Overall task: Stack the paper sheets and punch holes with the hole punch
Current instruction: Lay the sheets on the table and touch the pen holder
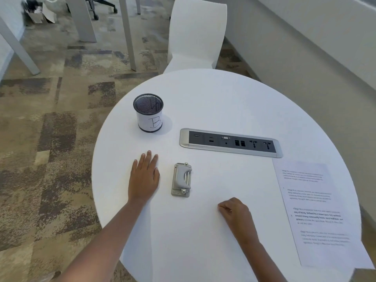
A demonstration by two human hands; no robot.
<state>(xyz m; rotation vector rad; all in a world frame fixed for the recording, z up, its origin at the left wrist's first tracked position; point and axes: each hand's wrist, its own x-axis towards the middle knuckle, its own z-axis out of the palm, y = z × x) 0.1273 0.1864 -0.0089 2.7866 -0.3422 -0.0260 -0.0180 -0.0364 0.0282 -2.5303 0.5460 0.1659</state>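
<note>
A grey metal hole punch (181, 180) lies on the round white table (223, 102), near its left-middle. My left hand (144, 178) rests flat, palm down, just left of the punch, holding nothing. My right hand (234, 212) sits on the table right of and nearer than the punch, fingers curled shut; I see nothing in it. A printed paper sheet (313, 210) lies at the table's right side, its near corner overhanging the edge. A faint straight edge below my left wrist suggests a blank white sheet (193, 251) under my arms; its outline is hard to make out.
A black mesh pen cup (148, 112) with a white label marked "B" stands at the table's far left. A silver socket panel (231, 142) is set into the tabletop behind the punch. A white chair (197, 35) stands beyond the table. Patterned carpet lies to the left.
</note>
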